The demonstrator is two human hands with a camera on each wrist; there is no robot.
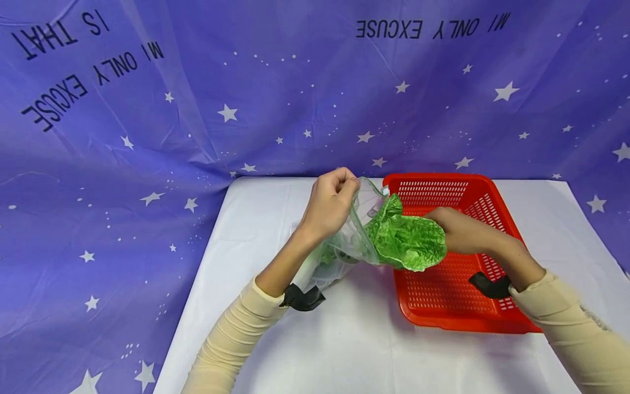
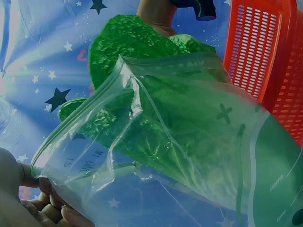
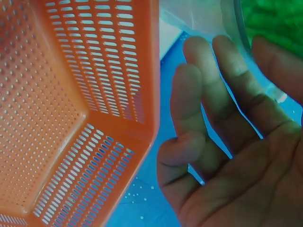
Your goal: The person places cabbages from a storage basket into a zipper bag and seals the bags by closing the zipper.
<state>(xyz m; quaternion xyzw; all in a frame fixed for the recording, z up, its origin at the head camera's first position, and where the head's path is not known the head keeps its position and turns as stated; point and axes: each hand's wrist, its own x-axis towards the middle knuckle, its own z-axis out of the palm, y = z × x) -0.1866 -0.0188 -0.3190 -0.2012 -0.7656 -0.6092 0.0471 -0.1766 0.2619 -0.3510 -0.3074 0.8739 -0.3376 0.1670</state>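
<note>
My left hand (image 1: 328,200) pinches the rim of a clear zip bag (image 2: 189,118) at its left corner, holding the mouth apart. A leafy green cabbage (image 1: 413,241) lies partly inside the bag, its crinkled leaves sticking out of the mouth to the right. My right hand (image 1: 450,230) is behind those leaves, above the basket's left part. In the right wrist view its fingers (image 3: 208,80) are loosely extended, with the thumb near the green leaf. Whether the hand touches the leaf is hidden.
A red perforated plastic basket (image 1: 472,324) stands on the table's right side, under my right forearm. The white-covered table (image 1: 315,339) meets a purple star-printed cloth (image 1: 305,87) behind it. Black straps sit at both wrists.
</note>
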